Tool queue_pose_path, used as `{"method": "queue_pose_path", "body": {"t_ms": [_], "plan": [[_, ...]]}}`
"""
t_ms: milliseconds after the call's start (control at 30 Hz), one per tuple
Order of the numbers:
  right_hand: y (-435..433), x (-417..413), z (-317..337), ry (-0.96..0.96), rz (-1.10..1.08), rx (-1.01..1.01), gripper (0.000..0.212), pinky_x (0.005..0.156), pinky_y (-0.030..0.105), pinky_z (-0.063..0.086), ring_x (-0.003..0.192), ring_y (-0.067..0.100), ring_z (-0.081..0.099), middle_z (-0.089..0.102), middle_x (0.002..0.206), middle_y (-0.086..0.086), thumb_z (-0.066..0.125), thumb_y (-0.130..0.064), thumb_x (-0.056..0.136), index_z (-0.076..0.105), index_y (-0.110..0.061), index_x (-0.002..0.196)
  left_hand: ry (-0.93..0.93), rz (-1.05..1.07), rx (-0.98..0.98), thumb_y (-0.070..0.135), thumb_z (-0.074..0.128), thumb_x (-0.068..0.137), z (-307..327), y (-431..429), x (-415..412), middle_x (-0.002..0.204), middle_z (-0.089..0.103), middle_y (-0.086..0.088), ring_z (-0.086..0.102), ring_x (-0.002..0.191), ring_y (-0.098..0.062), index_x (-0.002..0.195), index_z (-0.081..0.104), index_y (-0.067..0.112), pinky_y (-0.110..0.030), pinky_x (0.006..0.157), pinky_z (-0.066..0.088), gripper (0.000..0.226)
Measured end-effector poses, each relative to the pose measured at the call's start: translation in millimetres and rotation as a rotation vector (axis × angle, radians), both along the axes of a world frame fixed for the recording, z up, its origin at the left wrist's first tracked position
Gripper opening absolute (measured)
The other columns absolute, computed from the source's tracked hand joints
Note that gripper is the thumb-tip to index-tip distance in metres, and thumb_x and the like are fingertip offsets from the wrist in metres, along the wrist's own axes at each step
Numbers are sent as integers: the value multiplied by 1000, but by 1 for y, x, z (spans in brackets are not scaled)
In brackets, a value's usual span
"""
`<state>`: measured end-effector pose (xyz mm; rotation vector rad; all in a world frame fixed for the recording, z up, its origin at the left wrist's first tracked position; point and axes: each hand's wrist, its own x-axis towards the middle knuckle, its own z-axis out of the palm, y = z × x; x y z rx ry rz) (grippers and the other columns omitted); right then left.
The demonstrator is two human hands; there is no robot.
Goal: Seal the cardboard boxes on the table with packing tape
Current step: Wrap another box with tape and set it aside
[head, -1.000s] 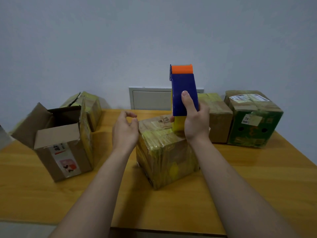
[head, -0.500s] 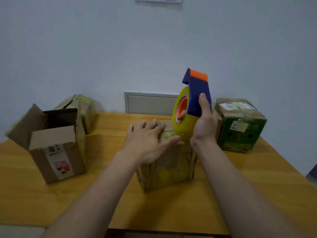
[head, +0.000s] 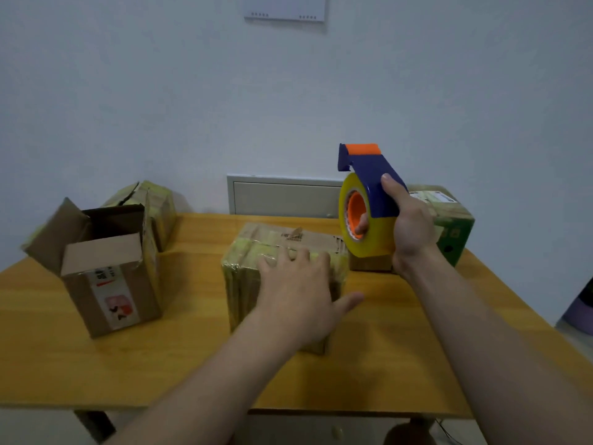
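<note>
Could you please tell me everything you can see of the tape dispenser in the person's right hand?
The tape dispenser has a dark blue plastic body with an orange piece at its top end and an orange hub, and carries a roll of yellowish packing tape. It is held in the air, tilted with its top leaning left, over the far right of the table. The right hand grips it, thumb on the blue body, fingertips in the hub.

Right hand (head: pixel 412 232) carrying the dispenser (head: pixel 373 187) off the box (head: pixel 250 284) toward 2 o'clock, left hand (head: pixel 298 290) sliding back toward 6 o'clock over the box's near top edge, thumb spreading outward.
</note>
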<state>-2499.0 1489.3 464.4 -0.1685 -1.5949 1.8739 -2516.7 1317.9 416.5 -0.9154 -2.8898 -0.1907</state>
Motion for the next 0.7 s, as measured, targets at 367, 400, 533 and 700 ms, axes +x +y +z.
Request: {"method": "queue_pose_path", "body": {"t_ms": [367,400,533,700], "plan": [[51,38,17,-199,512,17,59,56,30,51,51,19,55,61,61,8,55,-48,96,64,0,129,-42,-393,429,51,71,68,-9,-57,-26,112,60,24,54,112,-4,99,55,34,-49,125,22,39],[54,40,19,-230,574,10,59,55,29,52,50,19,55,60,59,8,56,-49,95,66,-1,127,-120,-449,451,44,74,69,-9,-66,-30,120,62,26,52,123,1,103,58,34,-46,128,12,40],[60,39,23,-319,792,61,68,55,32,53,47,22,56,56,52,10,72,-54,85,66,-2,128,-305,-534,474,35,67,68,-6,-82,-37,138,57,34,25,149,8,111,64,35,-43,126,-4,44],[61,34,25,-304,981,177,58,58,34,54,50,22,61,62,59,13,60,-47,98,61,-1,133,-345,-302,594,-7,67,77,3,-81,-43,131,65,20,55,132,-7,109,69,25,-42,107,50,45]]}}
